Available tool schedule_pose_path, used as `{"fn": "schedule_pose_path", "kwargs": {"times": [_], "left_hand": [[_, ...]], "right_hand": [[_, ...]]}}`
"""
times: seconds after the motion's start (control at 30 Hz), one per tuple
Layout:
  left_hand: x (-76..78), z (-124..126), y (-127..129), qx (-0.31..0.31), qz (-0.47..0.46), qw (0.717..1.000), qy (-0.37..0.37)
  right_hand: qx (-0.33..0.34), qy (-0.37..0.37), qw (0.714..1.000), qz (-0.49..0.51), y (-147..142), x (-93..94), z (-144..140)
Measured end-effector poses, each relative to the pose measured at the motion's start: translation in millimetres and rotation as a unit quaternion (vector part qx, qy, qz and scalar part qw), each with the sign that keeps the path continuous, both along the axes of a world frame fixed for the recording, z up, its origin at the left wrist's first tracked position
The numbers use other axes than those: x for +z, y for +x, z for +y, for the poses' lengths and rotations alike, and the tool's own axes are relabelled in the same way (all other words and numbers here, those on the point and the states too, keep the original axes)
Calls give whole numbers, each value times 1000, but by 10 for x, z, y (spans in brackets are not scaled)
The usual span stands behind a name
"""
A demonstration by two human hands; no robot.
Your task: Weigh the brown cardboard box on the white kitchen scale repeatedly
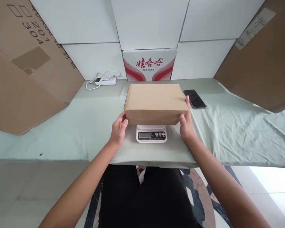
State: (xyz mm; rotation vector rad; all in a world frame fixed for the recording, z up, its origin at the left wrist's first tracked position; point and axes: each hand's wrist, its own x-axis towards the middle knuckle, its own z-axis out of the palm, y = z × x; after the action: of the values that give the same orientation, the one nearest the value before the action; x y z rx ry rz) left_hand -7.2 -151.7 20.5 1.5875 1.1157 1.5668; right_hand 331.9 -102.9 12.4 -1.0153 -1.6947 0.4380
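A closed brown cardboard box (156,98) sits on or just over a white kitchen scale (151,140), hiding most of its platform. The scale's front panel shows below the box, with a grey display and several round buttons; no reading can be made out. My left hand (119,128) grips the box's near left corner, thumb in front and fingers along the side. Around the near right corner my right hand (186,123) is closed, its thumb on the front face and a finger up the right side.
A dark phone (195,99) lies right of the box. Behind stand a white-and-red carton (149,65) and white panels. A white power strip (105,81) with its cable lies at the back left. Large cardboard pieces flank the cloth-covered table (68,139) on the left (21,91) and right (258,63).
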Motion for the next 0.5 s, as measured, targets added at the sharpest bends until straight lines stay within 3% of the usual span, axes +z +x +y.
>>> {"fn": "schedule_pose_path", "kwargs": {"times": [0.33, 0.5], "left_hand": [[-11, 5, -28, -25, 25, 999, -2], [134, 103, -56, -27, 0, 999, 37]], "right_hand": [[33, -13, 999, 31, 21, 61, 3], [41, -6, 998, 49, -56, 360, 141]]}}
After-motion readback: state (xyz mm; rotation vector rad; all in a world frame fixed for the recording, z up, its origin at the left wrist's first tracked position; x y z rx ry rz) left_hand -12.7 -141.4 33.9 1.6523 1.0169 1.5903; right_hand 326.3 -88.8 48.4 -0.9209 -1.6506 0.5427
